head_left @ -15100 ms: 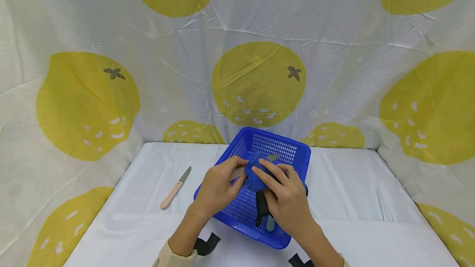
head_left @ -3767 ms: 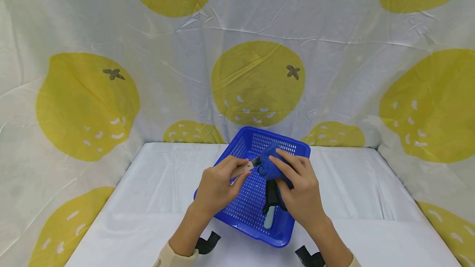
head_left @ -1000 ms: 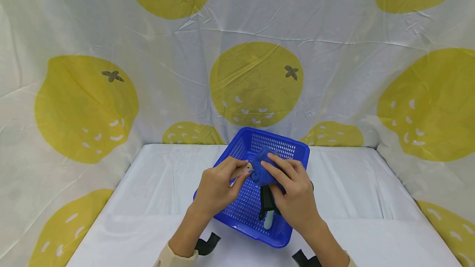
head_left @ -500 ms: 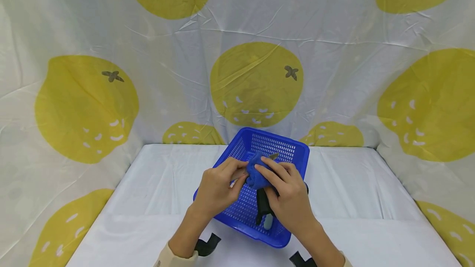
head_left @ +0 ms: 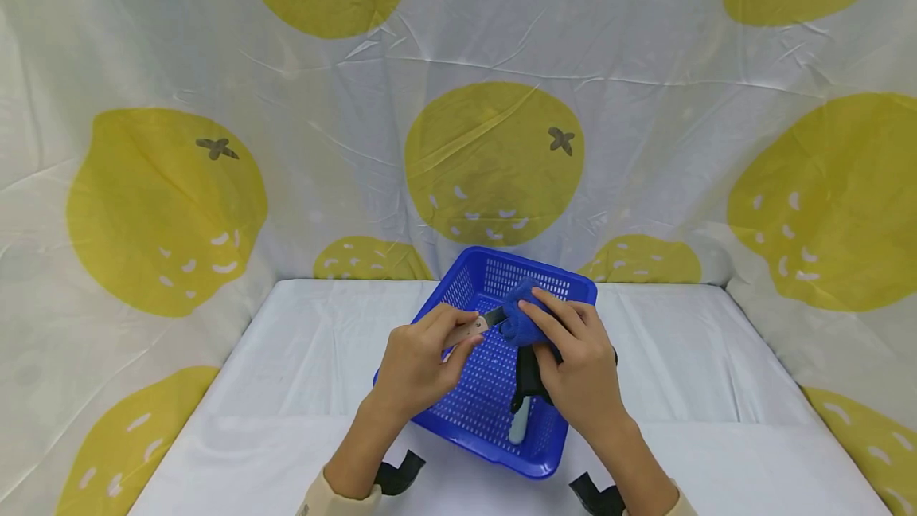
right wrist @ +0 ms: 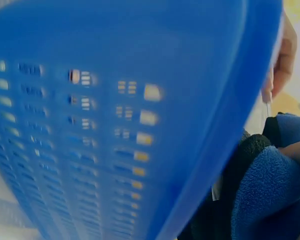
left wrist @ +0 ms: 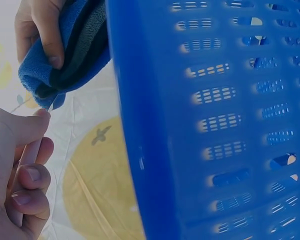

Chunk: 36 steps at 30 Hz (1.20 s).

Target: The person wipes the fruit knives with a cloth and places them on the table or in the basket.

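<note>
My left hand [head_left: 421,357] pinches the pale pink handle of a knife [head_left: 469,330] over the blue basket [head_left: 494,455]. A short stretch of blade shows beside the handle; the rest is hidden in a blue cloth [head_left: 520,323]. The right hand [head_left: 582,361] grips this cloth, folded around the blade, and its black-edged end hangs into the basket. In the left wrist view, left fingers curl round the knife handle [left wrist: 31,152] below the cloth [left wrist: 82,45]. The right wrist view has the cloth [right wrist: 270,185] beside the basket wall.
Inside the basket, under the hanging cloth, lies a thing with a light blue handle [head_left: 519,422]. The basket stands at an angle on a white-covered table [head_left: 322,373]. A lemon-print sheet [head_left: 494,166] hangs behind.
Over the last second the cloth slid toward the handle, baring the blade tip, then back toward the tip. The pink-handled knife on the table 15 seconds ago is gone from there.
</note>
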Tool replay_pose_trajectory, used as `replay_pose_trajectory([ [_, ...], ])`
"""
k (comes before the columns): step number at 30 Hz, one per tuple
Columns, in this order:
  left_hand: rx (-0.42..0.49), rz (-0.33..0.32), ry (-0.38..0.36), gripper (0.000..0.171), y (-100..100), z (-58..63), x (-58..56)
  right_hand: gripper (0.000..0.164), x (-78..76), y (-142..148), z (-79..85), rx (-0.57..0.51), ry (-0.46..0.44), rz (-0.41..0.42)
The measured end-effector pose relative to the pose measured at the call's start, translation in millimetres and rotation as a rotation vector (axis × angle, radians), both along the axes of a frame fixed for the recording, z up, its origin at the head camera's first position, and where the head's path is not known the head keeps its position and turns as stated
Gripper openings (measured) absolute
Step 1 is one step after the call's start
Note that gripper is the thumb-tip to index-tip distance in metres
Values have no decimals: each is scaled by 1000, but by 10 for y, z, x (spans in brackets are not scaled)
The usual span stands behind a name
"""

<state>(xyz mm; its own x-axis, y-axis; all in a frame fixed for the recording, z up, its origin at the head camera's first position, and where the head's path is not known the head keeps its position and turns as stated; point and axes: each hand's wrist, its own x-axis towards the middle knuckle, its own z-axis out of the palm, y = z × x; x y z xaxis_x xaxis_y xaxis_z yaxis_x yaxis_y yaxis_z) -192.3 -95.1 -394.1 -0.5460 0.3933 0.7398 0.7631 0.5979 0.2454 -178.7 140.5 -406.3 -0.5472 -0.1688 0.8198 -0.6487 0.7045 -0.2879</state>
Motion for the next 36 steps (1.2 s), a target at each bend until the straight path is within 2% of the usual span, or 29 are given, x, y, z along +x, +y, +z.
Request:
replay_pose_trajectory([
  [10,12,3,-32,21,-3,-2,13,48,-89,203,15,-45,23,-67],
  [19,24,37,-40,25,0,-6,13,47,-88,336,60,-83,-10,-124],
  [27,23,59,-42,26,2,-8,10,55,-40,210,53,-87,38,-46],
  [36,9,44,-46,25,27,-23,3,54,46,0,52,-40,76,42],
])
